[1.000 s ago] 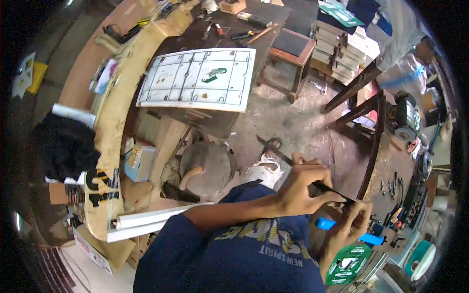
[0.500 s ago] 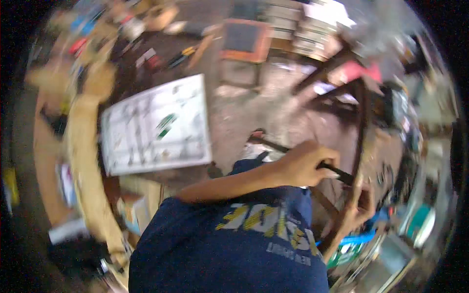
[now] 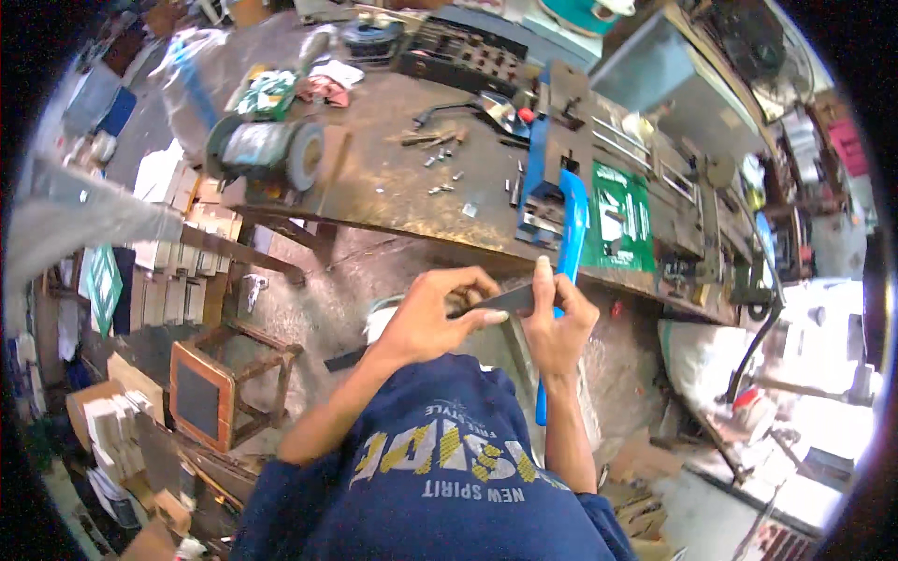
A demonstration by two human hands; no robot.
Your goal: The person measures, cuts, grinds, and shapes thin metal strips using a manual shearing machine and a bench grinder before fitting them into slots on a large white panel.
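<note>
Both hands are in front of my chest, near the workbench's front edge. A flat dark metal strip spans them, its other end showing low on the left beyond my wrist. My left hand has its fingers curled around the strip, with the thumb along it. Thumb and fingers of my right hand pinch its right end. A bright blue curved bar runs down from beside the blue vise and passes behind my right hand; I cannot tell whether that hand touches it.
On the wooden workbench are a bench grinder, a dark compartment case, small loose metal pieces and a green packet. A wooden stool stands at left. A white sack sits under the bench's right part.
My view has swung round from the stool and white panel to the workbench. Both hands have come together in front of my chest, still with the dark strip.
</note>
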